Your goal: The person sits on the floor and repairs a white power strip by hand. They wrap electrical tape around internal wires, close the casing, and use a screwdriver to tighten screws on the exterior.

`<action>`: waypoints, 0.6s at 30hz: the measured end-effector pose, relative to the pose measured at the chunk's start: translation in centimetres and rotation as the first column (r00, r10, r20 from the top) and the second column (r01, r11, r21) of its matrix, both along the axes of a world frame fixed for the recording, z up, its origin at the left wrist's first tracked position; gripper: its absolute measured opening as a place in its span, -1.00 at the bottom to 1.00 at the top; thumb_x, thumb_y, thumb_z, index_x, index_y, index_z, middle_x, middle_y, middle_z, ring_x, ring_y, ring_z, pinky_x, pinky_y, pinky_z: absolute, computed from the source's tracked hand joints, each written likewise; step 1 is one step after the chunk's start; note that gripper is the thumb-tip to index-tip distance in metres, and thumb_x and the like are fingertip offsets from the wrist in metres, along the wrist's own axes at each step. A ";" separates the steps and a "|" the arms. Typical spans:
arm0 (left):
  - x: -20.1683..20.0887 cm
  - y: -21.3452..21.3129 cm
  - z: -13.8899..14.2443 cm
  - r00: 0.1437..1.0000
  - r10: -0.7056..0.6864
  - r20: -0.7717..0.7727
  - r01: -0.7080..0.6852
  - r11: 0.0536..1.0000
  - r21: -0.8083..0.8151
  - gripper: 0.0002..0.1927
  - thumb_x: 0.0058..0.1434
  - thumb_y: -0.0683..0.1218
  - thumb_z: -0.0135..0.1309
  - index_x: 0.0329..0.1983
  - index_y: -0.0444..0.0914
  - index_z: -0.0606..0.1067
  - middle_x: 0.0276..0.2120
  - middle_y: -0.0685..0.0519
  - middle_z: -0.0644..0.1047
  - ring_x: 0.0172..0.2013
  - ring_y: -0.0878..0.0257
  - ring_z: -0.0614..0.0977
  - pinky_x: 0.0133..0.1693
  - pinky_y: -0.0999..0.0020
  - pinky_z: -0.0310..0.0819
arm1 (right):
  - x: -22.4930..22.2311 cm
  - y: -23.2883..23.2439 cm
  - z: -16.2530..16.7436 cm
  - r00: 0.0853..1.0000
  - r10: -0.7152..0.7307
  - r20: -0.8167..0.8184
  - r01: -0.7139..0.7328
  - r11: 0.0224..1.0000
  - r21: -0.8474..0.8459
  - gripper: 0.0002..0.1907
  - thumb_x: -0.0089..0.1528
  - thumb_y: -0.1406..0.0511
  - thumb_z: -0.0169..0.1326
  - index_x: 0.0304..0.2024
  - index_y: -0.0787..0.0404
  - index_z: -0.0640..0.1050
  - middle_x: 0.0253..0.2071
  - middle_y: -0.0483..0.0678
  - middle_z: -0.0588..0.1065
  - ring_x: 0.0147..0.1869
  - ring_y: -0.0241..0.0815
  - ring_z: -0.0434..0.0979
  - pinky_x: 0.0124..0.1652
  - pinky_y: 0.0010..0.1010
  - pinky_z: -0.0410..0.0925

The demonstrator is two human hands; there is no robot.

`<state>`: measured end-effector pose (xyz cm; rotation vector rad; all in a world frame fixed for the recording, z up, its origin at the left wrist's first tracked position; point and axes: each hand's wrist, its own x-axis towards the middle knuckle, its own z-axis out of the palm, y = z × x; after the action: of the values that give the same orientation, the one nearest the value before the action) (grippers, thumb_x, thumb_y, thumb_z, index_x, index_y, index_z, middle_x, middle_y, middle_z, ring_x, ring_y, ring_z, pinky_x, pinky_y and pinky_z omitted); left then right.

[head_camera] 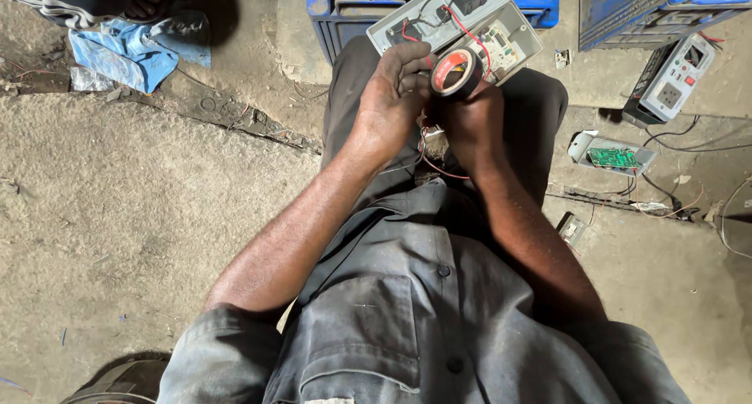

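Far left of the roll of black tape (454, 73), up by the top edge: crumpled blue cloth (137, 50) on the dusty concrete floor (125, 216). Just left of the tape: left hand (390, 99), fingers curled inward, fingertips meeting the roll's left side and the red wires (439, 167) below it; curled shut around something small there, exactly what cannot be told. Centre, above the lap: the tape itself, red inner core facing up, held upright. Directly under and behind the tape: right hand (472, 122), closed around the roll's lower edge, thumb and fingers pinching it. Just above the tape, resting on the knees: open grey plastic enclosure (458, 20) with red and black wiring and a small circuit board inside. Behind that: blue battery case (345, 5). Right of the tape, on the floor: small tray holding a green circuit board (612, 156), then a white socket box (672, 79) with black cable, well apart from both hands.
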<state>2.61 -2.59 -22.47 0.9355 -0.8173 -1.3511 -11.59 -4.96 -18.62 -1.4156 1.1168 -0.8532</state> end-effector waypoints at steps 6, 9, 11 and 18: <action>-0.9 -0.8 0.5 0.945 0.143 0.294 -0.156 0.988 0.019 -0.28 0.08 -0.39 0.31 0.28 -0.30 0.30 -0.12 0.05 0.46 -0.25 0.39 0.51 -0.20 0.53 0.54 | -0.1 -0.3 -0.4 1.000 0.018 -0.022 -0.019 0.999 -0.045 -0.82 0.35 0.47 0.00 -0.10 0.34 0.63 -0.31 -0.13 0.61 -0.27 -0.42 0.55 -0.32 -0.47 0.49; -0.9 -0.8 1.4 0.870 0.219 0.442 -0.266 0.963 0.046 -0.34 0.07 -0.31 0.38 0.21 -0.29 0.34 -0.29 0.08 0.49 -0.36 0.41 0.46 -0.38 0.53 0.44 | 0.0 -0.2 -1.0 1.000 0.006 0.000 -0.006 1.000 -0.020 -0.85 0.40 0.43 0.03 -0.18 0.36 0.61 -0.35 -0.12 0.60 -0.33 -0.39 0.55 -0.33 -0.48 0.49; -0.6 -0.7 1.7 0.795 0.305 0.525 -0.312 0.947 -0.079 -0.39 0.08 -0.29 0.37 0.15 -0.30 0.33 -0.23 0.15 0.55 -0.34 0.42 0.48 -0.36 0.55 0.48 | -0.2 -0.2 -1.5 0.999 0.011 0.031 -0.011 1.000 -0.018 -0.84 0.43 0.39 0.07 -0.15 0.36 0.64 -0.35 -0.12 0.60 -0.33 -0.40 0.54 -0.33 -0.50 0.45; 1.4 -0.1 1.3 0.763 0.336 0.552 -0.298 0.941 -0.161 -0.83 0.33 -0.30 0.15 -0.06 -0.29 0.47 -0.17 0.05 0.60 -0.19 0.33 0.62 -0.14 0.43 0.59 | -0.7 -0.8 -2.3 0.996 0.083 0.012 -0.081 0.988 -0.128 -0.88 0.39 0.37 0.18 -0.12 0.36 0.63 -0.29 -0.11 0.61 -0.26 -0.43 0.52 -0.25 -0.54 0.43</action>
<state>3.98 -2.68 -21.14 1.3942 -1.0869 -0.7338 -12.29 -5.81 -20.95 -1.5466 0.9986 -0.8892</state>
